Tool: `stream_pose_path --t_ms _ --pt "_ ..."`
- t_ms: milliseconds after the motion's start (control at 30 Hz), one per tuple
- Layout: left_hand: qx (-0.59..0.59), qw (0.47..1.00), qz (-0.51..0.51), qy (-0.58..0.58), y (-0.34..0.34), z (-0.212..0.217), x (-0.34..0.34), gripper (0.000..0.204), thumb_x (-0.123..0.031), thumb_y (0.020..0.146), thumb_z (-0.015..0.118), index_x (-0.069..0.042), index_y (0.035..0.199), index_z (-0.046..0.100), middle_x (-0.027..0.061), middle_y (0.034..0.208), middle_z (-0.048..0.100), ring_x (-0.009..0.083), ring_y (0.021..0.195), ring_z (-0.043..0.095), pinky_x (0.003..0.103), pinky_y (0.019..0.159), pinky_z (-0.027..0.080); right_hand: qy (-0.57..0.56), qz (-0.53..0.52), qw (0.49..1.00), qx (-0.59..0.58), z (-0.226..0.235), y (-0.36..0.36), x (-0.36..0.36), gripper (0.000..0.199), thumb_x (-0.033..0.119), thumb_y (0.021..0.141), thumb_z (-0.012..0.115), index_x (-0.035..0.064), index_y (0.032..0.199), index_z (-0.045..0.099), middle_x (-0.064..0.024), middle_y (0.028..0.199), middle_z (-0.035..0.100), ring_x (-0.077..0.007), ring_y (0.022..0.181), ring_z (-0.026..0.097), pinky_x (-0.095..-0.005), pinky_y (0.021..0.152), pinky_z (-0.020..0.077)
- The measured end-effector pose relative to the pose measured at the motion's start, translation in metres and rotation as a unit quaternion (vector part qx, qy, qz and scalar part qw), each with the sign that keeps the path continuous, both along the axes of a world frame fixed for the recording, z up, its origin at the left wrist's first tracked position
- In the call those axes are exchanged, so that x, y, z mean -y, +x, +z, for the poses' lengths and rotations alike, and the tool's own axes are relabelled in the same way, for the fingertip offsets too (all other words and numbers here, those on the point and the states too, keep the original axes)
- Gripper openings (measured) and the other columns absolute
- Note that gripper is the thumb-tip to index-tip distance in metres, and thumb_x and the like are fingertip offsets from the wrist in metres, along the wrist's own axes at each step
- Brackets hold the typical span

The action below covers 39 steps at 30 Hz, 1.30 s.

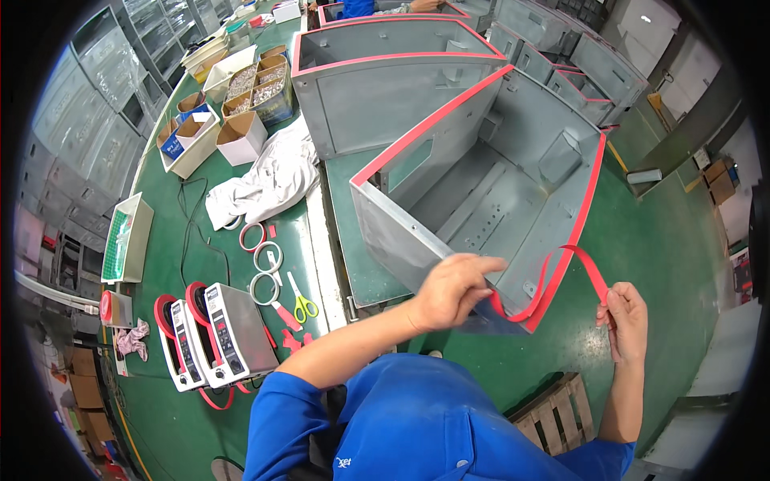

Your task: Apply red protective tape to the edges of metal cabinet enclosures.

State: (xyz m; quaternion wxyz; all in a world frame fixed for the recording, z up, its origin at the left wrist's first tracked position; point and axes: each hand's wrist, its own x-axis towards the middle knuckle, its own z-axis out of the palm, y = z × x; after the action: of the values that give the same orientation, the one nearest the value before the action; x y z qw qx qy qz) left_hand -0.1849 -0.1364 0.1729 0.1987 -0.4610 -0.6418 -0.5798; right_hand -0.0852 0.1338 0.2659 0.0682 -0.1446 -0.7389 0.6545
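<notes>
A grey metal box [393, 224], open at the top, stands in front of me on the table. Red adhesive tape [592, 188] runs along its far-left and right rims, while part of the near rim is bare grey. From the near right corner a loose red strip [589, 266] arches over to my right hand [626, 321], which pinches it between thumb and fingers. My left hand [459, 293] is at the near rim, index finger stretched over the edge. Its other fingers are curled round the red strip where it meets the rim.
Left of the box lie yellow-handled scissors [303, 307], tape rolls [265, 289] and a white cloth [269, 184]. Two tape dispensers [228, 337] stand nearer me. Another grey box [385, 104] stands behind; a wooden pallet [553, 417] lies on the floor. Beyond, another person's hand [423, 6] shows.
</notes>
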Motion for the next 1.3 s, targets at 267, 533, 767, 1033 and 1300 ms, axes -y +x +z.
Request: stream_pose_path --t_ms 267,533,767,1033,1300 --pt "0.161 0.977 -0.023 0.136 0.008 0.012 0.025 0.005 -0.001 0.083 0.05 -0.001 0.085 0.046 0.0145 0.096 0.057 0.0189 0.081 0.056 0.029 0.07 0.045 0.072 0.002 0.997 -0.028 0.0 0.013 0.002 0.007 0.009 0.084 0.054 0.0028 0.082 0.051 -0.0032 0.071 0.054 -0.0081 0.059 0.052 -0.0208 0.053 0.0437" --pt "0.348 0.913 0.172 0.122 -0.07 0.043 0.125 0.011 -0.014 0.081 0.061 -0.006 0.076 0.058 -0.0037 0.067 0.051 0.0036 0.061 0.043 0.017 0.057 0.033 0.04 0.124 0.986 0.105 0.009 -0.001 0.048 0.009 0.009 0.082 0.058 0.0009 0.084 0.053 -0.0044 0.074 0.056 -0.0086 0.061 0.055 -0.0215 0.052 0.0452" --pt "0.39 0.901 0.188 0.013 -0.093 0.036 0.141 0.012 -0.014 0.077 0.064 -0.004 0.073 0.06 -0.0017 0.067 0.055 0.0047 0.059 0.044 0.019 0.056 0.035 0.111 0.179 0.962 0.171 0.006 -0.015 0.061 0.013 0.014 0.081 0.06 0.002 0.08 0.055 -0.0017 0.07 0.057 -0.0078 0.06 0.053 -0.0207 0.051 0.0421" --pt "0.419 0.892 0.172 0.009 -0.097 0.034 0.144 0.011 -0.014 0.077 0.062 -0.003 0.076 0.062 0.0003 0.072 0.059 0.006 0.06 0.048 0.018 0.059 0.038 0.153 0.192 0.959 0.142 -0.007 -0.013 0.056 0.016 0.015 0.077 0.06 -0.0012 0.076 0.059 -0.005 0.069 0.059 -0.0103 0.061 0.053 -0.0268 0.055 0.0431" --pt "0.422 0.888 0.181 -0.005 -0.098 0.038 0.144 0.011 -0.015 0.077 0.063 -0.005 0.074 0.062 -0.0004 0.07 0.058 0.0054 0.061 0.047 0.019 0.058 0.038 0.151 0.191 0.959 0.146 -0.004 -0.012 0.058 0.015 0.014 0.076 0.061 -0.0008 0.078 0.06 -0.0061 0.07 0.06 -0.0117 0.064 0.056 -0.0276 0.058 0.0444"
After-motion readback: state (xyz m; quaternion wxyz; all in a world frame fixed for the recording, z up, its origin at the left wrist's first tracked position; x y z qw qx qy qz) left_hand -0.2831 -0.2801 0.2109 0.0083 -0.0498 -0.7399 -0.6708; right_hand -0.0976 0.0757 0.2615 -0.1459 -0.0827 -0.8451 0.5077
